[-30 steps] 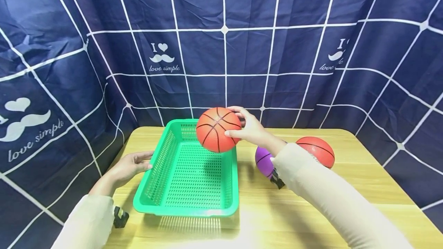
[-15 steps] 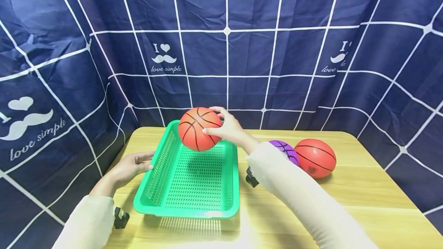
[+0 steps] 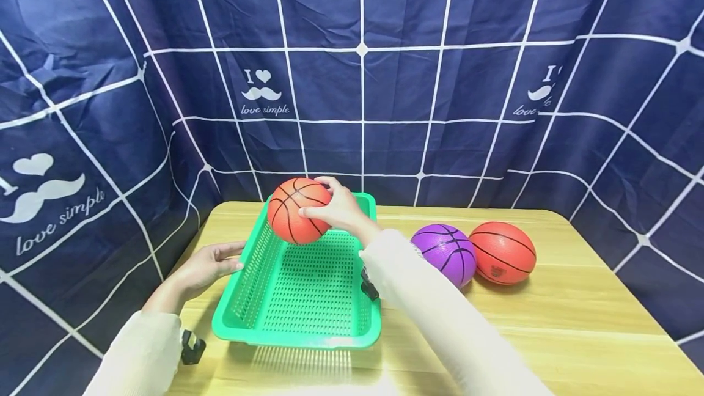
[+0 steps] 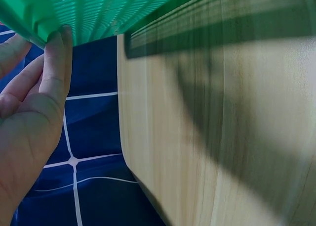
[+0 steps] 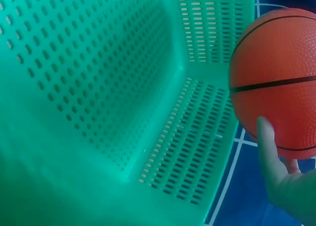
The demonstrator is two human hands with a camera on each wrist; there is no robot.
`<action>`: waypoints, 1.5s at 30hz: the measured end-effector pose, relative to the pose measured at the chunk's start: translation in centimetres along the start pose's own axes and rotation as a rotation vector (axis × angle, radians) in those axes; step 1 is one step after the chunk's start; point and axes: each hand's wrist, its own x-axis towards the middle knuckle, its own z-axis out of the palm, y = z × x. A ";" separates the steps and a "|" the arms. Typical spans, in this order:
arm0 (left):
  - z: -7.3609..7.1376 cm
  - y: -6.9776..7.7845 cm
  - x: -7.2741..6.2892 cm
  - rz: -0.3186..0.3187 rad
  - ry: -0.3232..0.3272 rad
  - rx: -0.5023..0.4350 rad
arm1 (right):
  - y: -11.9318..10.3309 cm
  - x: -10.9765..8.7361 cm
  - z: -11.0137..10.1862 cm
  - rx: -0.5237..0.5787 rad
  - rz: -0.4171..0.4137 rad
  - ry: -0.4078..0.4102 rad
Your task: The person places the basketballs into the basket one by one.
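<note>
My right hand grips an orange basketball from its right side, thumb on the front. The ball is held up over the far left part of a green plastic basket. In the right wrist view the ball shows beside the perforated basket wall, partly cut off by the frame edge. My left hand touches the basket's left rim from outside. In the left wrist view its fairly straight fingers rest against the basket.
On the wooden table, a purple ball and a red ball sit side by side right of the basket. A dark blue curtain with white lines stands behind and around the table.
My right hand has carried the orange basketball left across the basket, slightly lower since half a second ago. The purple ball is now mostly uncovered by the sleeve. My left hand stays at the rim.
</note>
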 end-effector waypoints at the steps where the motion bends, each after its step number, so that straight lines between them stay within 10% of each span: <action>1: 0.0 0.0 0.0 0.000 0.001 -0.001 | 0.0 0.1 0.2 -0.011 0.003 0.004; 45: 0.0 -0.4 0.2 0.027 0.015 0.008 | 3.7 0.2 3.9 -0.098 0.197 -0.024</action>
